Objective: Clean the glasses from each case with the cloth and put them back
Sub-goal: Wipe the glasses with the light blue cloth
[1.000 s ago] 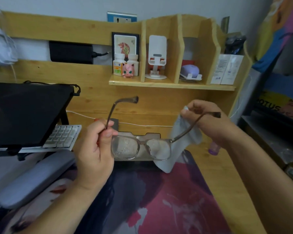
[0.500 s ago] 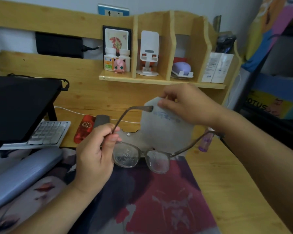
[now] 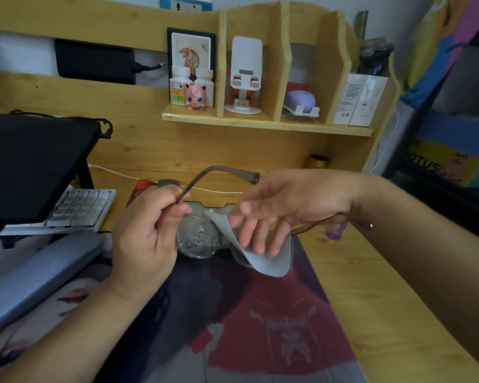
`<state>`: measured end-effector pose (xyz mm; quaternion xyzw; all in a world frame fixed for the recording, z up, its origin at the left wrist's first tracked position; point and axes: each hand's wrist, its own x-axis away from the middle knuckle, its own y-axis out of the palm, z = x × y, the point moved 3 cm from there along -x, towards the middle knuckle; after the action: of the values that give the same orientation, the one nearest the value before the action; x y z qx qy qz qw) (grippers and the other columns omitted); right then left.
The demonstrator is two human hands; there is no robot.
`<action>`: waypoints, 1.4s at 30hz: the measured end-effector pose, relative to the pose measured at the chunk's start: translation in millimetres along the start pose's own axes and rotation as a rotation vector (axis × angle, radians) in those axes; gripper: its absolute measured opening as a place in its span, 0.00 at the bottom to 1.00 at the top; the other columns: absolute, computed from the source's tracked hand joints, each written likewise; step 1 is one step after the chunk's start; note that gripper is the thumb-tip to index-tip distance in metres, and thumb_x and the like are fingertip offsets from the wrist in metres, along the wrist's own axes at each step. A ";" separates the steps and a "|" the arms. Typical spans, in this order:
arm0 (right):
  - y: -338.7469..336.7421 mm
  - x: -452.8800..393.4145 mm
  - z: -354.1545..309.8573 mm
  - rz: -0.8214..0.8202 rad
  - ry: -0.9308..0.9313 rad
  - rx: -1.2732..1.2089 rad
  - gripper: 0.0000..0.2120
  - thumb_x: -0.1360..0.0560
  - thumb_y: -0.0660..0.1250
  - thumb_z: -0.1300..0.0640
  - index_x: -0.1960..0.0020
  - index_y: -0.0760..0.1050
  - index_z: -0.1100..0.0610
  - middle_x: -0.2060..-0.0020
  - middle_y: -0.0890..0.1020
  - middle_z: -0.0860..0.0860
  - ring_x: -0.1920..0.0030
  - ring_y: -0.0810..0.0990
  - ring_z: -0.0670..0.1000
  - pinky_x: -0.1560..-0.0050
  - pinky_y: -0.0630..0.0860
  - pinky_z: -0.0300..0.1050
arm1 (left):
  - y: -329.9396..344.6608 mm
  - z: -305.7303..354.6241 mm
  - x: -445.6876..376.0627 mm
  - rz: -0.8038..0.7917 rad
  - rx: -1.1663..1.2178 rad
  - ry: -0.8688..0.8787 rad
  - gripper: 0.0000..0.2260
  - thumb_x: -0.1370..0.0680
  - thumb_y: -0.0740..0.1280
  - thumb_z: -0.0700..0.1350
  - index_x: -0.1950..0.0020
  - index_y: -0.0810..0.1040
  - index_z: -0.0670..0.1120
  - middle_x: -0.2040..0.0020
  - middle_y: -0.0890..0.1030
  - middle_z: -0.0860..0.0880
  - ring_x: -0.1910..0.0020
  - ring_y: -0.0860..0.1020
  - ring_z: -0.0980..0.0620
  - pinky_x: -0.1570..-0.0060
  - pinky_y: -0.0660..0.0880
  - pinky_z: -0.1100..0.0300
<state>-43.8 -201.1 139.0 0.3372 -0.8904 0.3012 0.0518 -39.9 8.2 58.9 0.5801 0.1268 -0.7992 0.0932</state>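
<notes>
A pair of brown-framed glasses [image 3: 198, 238] hangs above the desk mat, its left lens speckled with droplets. My left hand [image 3: 145, 233] grips the frame at the left hinge, with that temple arm sticking up and to the right. A grey cloth [image 3: 263, 265] is folded over the right lens and hides it. My right hand [image 3: 274, 214] pinches the cloth onto that lens, fingers pointing down over the cloth. A closed grey-blue case [image 3: 39, 275] lies at the left. Behind the glasses lies a grey open case [image 3: 197, 207], mostly hidden.
A patterned desk mat [image 3: 260, 327] covers the wooden desk. A keyboard [image 3: 75, 208] sits under a black laptop stand [image 3: 31, 161] on the left. A red object [image 3: 138, 189] and a small purple bottle [image 3: 334, 232] stand near the back. Shelves hold small items.
My right hand has brought the cloth down from above the glasses onto the right lens. The left hand keeps its grip on the frame.
</notes>
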 end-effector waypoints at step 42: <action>84.1 -6.9 90.4 -0.220 0.020 -0.732 0.14 0.24 0.63 0.71 0.39 0.74 0.67 0.49 0.80 0.61 0.52 0.81 0.56 0.50 0.80 0.45 | 8.8 -15.1 1.3 -0.255 0.077 -0.263 0.11 0.16 0.61 0.46 0.53 0.78 0.44 0.56 0.82 0.49 0.52 0.81 0.52 0.47 0.74 0.60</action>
<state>-81.7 -199.1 21.3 0.3869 -0.8971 -0.0410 0.2094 -24.1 4.6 52.4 0.4529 0.1552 -0.8778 -0.0153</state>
